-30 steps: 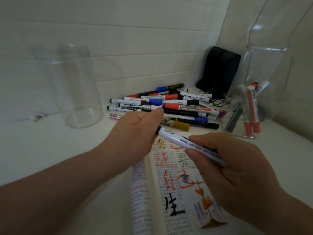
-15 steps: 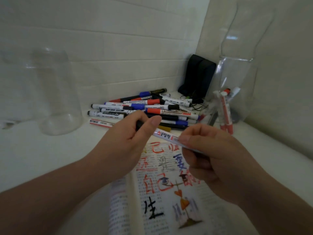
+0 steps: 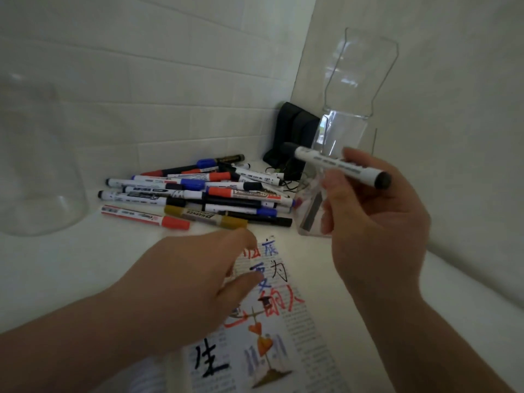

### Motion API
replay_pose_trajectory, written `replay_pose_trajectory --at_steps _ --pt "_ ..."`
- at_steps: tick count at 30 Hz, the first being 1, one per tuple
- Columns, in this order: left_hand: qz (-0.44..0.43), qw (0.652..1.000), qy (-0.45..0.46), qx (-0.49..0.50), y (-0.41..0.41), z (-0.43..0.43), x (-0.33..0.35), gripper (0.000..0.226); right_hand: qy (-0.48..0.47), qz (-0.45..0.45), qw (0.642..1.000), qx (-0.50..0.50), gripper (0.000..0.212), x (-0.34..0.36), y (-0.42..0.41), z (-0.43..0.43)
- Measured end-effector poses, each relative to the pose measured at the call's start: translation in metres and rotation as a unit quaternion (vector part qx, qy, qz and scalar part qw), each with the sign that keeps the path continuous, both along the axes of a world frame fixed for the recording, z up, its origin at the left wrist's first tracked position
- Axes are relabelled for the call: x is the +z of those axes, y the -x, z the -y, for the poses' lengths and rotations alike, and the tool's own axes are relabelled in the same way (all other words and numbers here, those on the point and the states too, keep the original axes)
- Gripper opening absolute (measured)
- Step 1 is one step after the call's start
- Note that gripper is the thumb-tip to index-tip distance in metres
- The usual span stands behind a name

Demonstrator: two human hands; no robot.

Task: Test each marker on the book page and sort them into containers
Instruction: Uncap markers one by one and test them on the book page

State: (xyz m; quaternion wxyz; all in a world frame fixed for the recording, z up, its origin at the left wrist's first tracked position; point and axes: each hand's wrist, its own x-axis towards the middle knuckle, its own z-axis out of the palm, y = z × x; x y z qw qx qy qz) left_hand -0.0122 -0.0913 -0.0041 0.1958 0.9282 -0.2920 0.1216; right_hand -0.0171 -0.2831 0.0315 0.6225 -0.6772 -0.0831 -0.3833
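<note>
My right hand holds a white marker with a black cap lifted in front of the clear container on the right. My left hand rests over the open book page with its fingers extended, holding nothing. The page carries red, blue and black marker strokes. A pile of several markers with red, blue, black and gold caps lies behind the book. A clear round jar stands at the left.
A black pouch with thin cables leans in the corner between the tiled wall and the right wall. White countertop extends between the jar and the book.
My left hand has let go of the marker and dropped onto the page. My right hand has raised the capped marker up and right toward the clear container.
</note>
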Motion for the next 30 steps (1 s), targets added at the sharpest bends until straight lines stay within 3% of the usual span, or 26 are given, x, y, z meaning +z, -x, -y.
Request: replay_pose_trajectory --at_steps 3,6,10,12,16,19,22,27,30 --pt "0.037 0.999 -0.027 -0.025 0.001 0.000 -0.007 0.044 -0.040 0.033 0.997 -0.059 0.022 0.007 -0.007 0.008" --pt "0.038 0.998 -0.046 -0.031 -0.003 -0.003 -0.015 0.034 -0.005 0.016 0.990 -0.140 0.026 0.010 -0.020 0.024" --pt "0.040 0.999 -0.006 -0.006 -0.006 -0.005 -0.007 0.029 0.049 -0.089 0.990 -0.099 0.058 0.004 -0.037 0.039" --pt "0.045 0.998 0.009 0.030 -0.013 -0.012 -0.001 0.019 0.065 -0.098 0.990 -0.080 0.064 -0.001 -0.042 0.043" --pt "0.045 0.988 0.016 0.145 -0.045 -0.041 -0.005 0.011 0.065 -0.076 0.993 -0.058 0.046 -0.013 -0.044 0.045" --pt "0.038 0.974 -0.019 0.221 -0.067 -0.064 -0.015 0.029 0.120 -0.073 0.989 -0.053 0.025 -0.021 -0.039 0.035" --pt "0.000 0.973 -0.048 0.225 -0.073 -0.070 -0.023 0.039 0.188 -0.096 0.977 -0.013 0.017 -0.027 -0.030 0.023" --pt "-0.013 0.970 -0.120 0.210 -0.073 -0.067 -0.023 0.046 0.351 -0.203 0.908 0.107 0.019 -0.034 -0.019 0.005" --pt "-0.012 0.961 -0.160 0.227 -0.073 -0.064 -0.020 0.043 0.401 -0.225 0.876 0.145 0.017 -0.037 -0.016 -0.002"
